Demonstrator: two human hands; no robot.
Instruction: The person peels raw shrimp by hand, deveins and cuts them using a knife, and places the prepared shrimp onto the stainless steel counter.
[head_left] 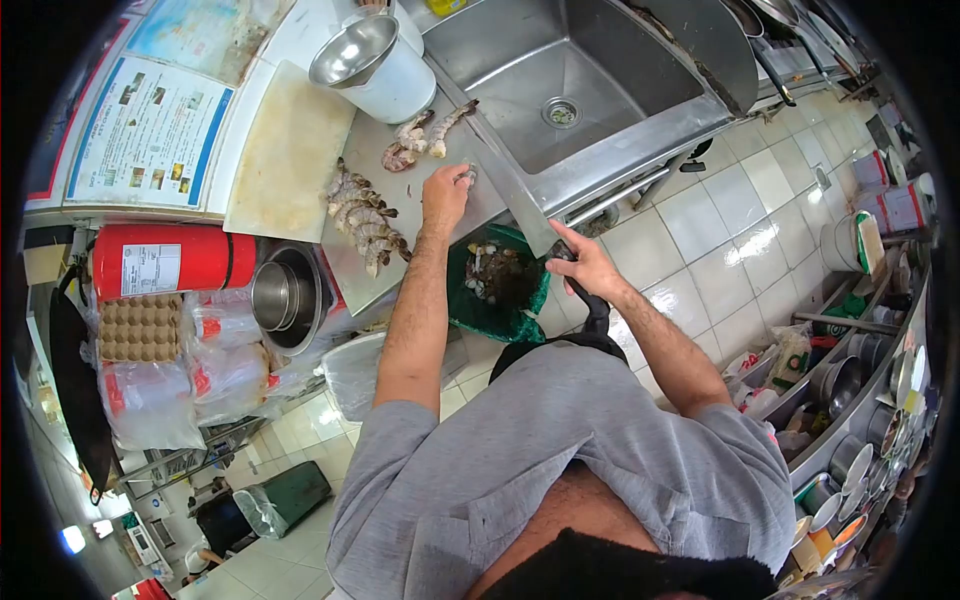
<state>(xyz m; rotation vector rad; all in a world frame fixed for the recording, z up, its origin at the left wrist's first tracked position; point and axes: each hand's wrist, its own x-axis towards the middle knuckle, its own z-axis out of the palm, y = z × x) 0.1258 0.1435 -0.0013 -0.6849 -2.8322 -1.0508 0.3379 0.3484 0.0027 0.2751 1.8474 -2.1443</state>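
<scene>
My left hand is over the steel counter, its fingers pinched at a small greyish piece too small to name. My right hand is wrapped round the dark handle of a large knife, whose long blade points up and left along the sink's edge. A row of shrimp lies on the counter left of my left hand. More shrimp lie just above that hand. Below the counter's edge, between my forearms, a green-lined bin holds dark and pale scraps.
A steel sink adjoins the counter. A white bucket with a metal bowl stands at the back, beside a pale cutting board. Lower left are egg trays and a red cylinder; shelves line the right.
</scene>
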